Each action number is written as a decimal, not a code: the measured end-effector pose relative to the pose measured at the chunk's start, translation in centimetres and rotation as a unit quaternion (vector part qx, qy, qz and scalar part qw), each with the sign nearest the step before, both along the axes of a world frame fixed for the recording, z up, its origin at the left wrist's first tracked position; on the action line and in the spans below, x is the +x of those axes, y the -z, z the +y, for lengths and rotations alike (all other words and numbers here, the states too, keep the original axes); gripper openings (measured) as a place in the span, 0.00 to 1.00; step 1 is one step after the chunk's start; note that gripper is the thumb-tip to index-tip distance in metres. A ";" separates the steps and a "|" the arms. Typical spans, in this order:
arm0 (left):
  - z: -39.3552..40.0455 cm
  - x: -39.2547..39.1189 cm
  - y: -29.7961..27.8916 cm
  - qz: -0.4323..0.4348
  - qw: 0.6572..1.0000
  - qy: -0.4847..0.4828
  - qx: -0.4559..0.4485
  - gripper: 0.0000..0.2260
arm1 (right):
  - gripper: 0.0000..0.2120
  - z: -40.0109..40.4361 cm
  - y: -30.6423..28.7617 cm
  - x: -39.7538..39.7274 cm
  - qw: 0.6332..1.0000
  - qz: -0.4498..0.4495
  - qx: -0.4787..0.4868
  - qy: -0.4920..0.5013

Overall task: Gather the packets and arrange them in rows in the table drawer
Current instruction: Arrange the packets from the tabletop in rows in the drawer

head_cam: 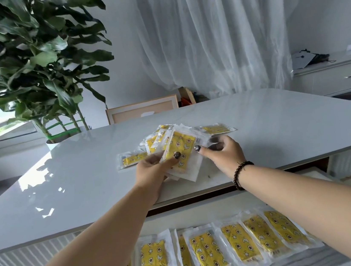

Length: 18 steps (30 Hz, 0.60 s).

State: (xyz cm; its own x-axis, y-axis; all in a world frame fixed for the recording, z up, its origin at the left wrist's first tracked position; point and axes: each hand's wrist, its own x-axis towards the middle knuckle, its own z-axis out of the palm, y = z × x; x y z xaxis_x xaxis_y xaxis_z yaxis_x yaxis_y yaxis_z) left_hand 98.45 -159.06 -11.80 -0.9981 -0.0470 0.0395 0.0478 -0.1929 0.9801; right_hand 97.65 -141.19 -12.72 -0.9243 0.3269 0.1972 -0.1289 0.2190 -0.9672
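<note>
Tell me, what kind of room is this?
Probably a living or dining room at home. There is a big white table, a leafy potted plant, sheer curtains and a low white cabinet by the wall.

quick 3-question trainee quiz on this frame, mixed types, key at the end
1. True or false: a row of packets already lies in the drawer.
2. The left hand holds: A) a stack of packets B) a bracelet C) nothing
3. Fill in: one packet lies alone on the table, to the ___ of the pile.

Key: 1 true; 2 A; 3 left. The right hand, fingers curled, touches the stack's right edge.
</note>
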 end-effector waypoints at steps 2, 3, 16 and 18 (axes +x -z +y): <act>0.1 0.1 0.0 0.001 1.000 0.009 -0.007 0.09 | 0.16 -0.3 -0.2 0.3 0.999 -0.001 -0.011 -0.043; 0.3 0.2 0.0 0.004 1.000 0.008 -0.022 0.10 | 0.15 -0.5 -0.3 0.6 0.998 0.009 -0.022 -0.061; 0.9 0.9 0.0 0.068 0.983 -0.023 -0.169 0.09 | 0.15 -2.0 -3.0 1.1 0.988 0.056 -0.127 -0.067; 0.6 0.5 -0.1 0.038 0.990 -0.046 -0.126 0.08 | 0.15 -1.2 -4.0 0.9 0.988 0.076 -0.126 -0.050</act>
State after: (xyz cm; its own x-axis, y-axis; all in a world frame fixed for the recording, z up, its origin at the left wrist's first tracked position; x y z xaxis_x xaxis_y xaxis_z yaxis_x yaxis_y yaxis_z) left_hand 98.93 -158.46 -11.74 -0.9838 -0.1168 0.1359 0.1290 0.0652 0.9895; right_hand 98.55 -142.41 -8.68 -0.9200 0.2927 0.2605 -0.2858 -0.0468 -0.9571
